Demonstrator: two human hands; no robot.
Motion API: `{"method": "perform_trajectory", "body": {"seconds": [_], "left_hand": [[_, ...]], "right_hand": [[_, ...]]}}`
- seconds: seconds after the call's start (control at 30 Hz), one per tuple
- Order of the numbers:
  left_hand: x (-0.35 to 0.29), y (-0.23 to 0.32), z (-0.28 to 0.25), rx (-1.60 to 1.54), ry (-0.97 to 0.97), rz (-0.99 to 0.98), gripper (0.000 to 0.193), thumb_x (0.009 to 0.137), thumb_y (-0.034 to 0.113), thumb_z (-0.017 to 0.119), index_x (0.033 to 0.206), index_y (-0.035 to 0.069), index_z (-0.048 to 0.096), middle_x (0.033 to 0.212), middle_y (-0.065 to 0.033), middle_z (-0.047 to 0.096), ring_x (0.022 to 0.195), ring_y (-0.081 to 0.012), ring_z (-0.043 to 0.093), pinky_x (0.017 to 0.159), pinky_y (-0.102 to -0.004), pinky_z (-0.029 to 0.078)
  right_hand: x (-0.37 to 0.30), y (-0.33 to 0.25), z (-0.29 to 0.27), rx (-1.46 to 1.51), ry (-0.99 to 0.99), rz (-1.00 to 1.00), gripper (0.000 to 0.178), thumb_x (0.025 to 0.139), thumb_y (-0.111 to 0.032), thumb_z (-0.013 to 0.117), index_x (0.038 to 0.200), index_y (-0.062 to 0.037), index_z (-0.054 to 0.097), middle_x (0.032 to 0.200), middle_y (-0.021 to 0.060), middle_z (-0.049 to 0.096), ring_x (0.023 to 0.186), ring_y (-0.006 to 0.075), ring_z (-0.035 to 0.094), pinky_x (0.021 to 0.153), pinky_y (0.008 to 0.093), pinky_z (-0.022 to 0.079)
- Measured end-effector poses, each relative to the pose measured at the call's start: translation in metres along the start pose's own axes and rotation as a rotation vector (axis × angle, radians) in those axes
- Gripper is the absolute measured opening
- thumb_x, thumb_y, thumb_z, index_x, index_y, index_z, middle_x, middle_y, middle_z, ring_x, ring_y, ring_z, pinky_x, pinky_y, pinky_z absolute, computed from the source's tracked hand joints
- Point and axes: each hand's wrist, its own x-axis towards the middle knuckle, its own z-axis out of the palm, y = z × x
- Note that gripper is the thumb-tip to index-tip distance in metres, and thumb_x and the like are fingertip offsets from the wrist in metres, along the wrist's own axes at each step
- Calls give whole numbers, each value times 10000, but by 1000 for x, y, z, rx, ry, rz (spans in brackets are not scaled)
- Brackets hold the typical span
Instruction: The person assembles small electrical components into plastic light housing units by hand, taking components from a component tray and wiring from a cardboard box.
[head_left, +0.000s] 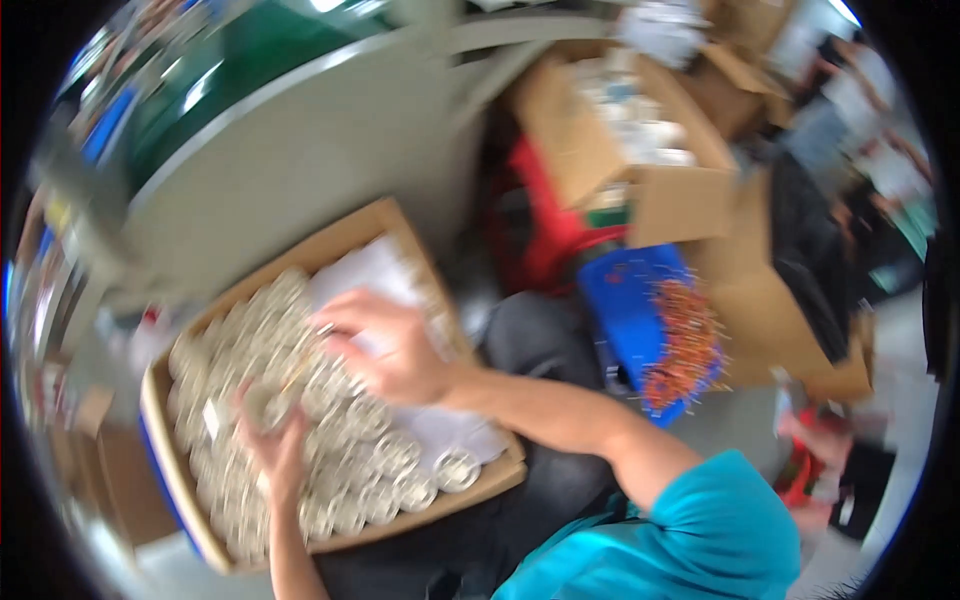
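A shallow cardboard tray (415, 250) lies over my lap, packed with rows of clear round cup-shaped pieces (395, 455). Above its left half, my left hand (278, 445) is closed around one pale, round cup-shaped piece (262, 403). A thin orange strand seems to rise from that piece, though blur hides its ends. My right hand (385, 345) hovers over the tray's middle, thumb and fingers pinched on a small dark metallic piece (326, 329) too blurred to name further. The two hands are apart. White paper (365, 275) lines the tray's far right part.
Right of the tray, a blue bin (618, 290) holds a heap of small orange parts with wire-like ends (685, 345). Beyond stands an open carton (685, 205) of white round items. A pale grey panel (300, 150) rises ahead. Other people (880, 120) are at far right.
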Motion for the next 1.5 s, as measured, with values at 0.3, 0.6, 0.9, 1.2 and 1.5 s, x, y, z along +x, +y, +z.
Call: {"method": "perform_trajectory", "body": {"seconds": [0.3,0.6,0.9,1.2,1.5], "left_hand": [[0,4,-4,462,23,321,521,701,114,860,1120,41,561,957,-89,641,845,-202,646,768,-324,525],[1,4,2,435,-68,358,492,691,86,846,1093,48,565,945,-86,653,829,-202,657,754,-328,533],[-2,7,3,447,-76,347,506,666,70,847,1090,51,571,972,-93,651,834,-234,658,755,-338,532],[-4,10,6,497,-90,403,523,636,55,846,1086,57,578,947,-100,649,822,-264,658,738,-351,533],[-5,12,5,492,-96,421,537,632,51,844,1095,56,572,955,-97,645,830,-270,657,735,-359,534]], "right_hand": [[-11,-20,12,0,-170,-147,258,767,103,709,1015,33,694,993,131,676,816,211,680,688,289,565],[-12,-16,14,-7,-125,-180,251,772,103,710,1015,43,690,1013,142,668,817,225,678,667,285,567],[-15,-15,19,-42,-174,-201,243,775,86,720,1012,41,689,1015,130,672,841,242,684,687,300,575],[-16,-13,17,-81,-158,-246,277,755,93,716,1026,46,677,1012,135,672,849,254,688,699,312,583],[-21,-20,18,-134,-228,-192,246,746,98,717,980,24,694,1068,133,638,865,249,679,723,312,579]]}}
